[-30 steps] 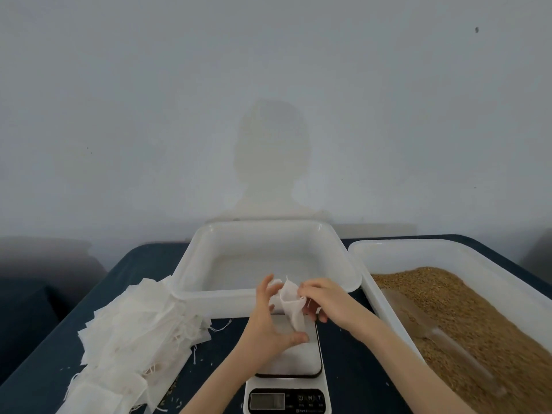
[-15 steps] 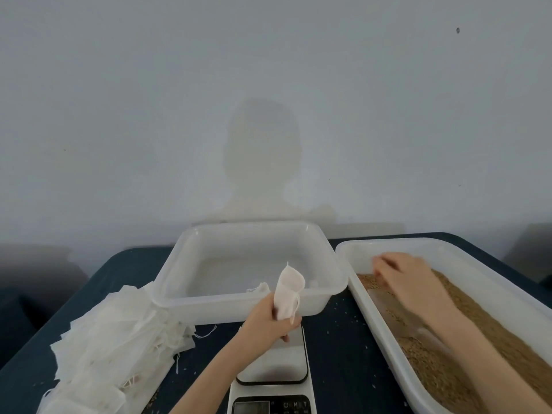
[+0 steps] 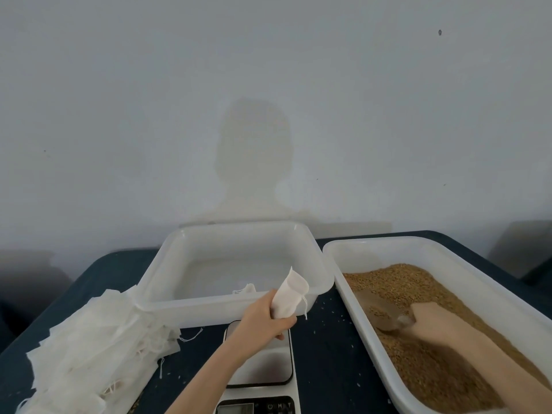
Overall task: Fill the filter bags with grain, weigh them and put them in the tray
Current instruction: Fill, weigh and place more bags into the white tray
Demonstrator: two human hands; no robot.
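Observation:
My left hand (image 3: 264, 319) grips a white filter bag (image 3: 288, 297) upright above the scale (image 3: 263, 372), its mouth open and tilted toward the right. My right hand (image 3: 433, 322) lies in the grain (image 3: 418, 294) inside the long white bin (image 3: 343, 294) on the right, fingers curled round the handle of a clear scoop (image 3: 379, 313) that is sunk in the grain. The white tray (image 3: 179, 303) stands behind the scale, with a bit of white bag material (image 3: 246, 288) at its near wall.
A heap of loose filter bags (image 3: 89, 348) lies at the left on the dark blue table (image 3: 325, 369). A few spilt grains dot the table between tray and bin. A pale wall stands close behind the table.
My right hand left the bag, crossed to the grain bin and took hold of the scoop. My left hand kept the bag and raised it slightly above the scale.

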